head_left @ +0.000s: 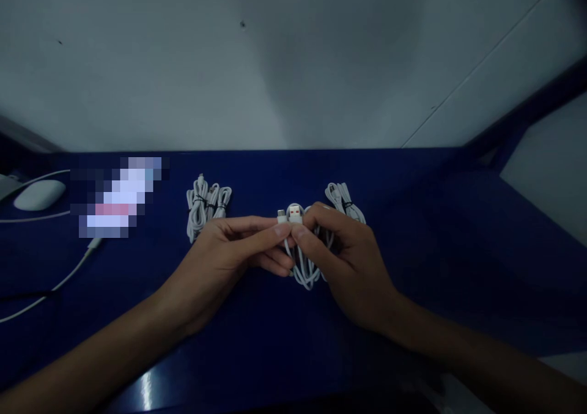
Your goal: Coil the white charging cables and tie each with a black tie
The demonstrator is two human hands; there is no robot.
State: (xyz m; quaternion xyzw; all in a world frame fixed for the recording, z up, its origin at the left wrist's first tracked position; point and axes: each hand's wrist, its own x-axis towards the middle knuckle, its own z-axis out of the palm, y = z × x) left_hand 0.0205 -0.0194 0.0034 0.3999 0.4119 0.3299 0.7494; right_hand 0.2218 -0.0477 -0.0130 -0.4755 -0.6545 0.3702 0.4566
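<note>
A coiled white USB cable [306,271] hangs between both hands over the dark blue table [413,230]. My left hand [220,261] pinches it near the small plug at the top. My right hand [343,261] is wrapped round the coil, thumb and fingers by the larger plug with the orange insert [295,213]. A pile of tied white cable bundles [207,208] lies on the table behind my left hand. Another white bundle [342,199] lies just behind my right hand.
At the far left lie a white computer mouse [39,194] and a thin white cord [59,282] running across the table. A blurred-out patch [117,197] lies beside the mouse. A grey wall [275,59] rises behind the table.
</note>
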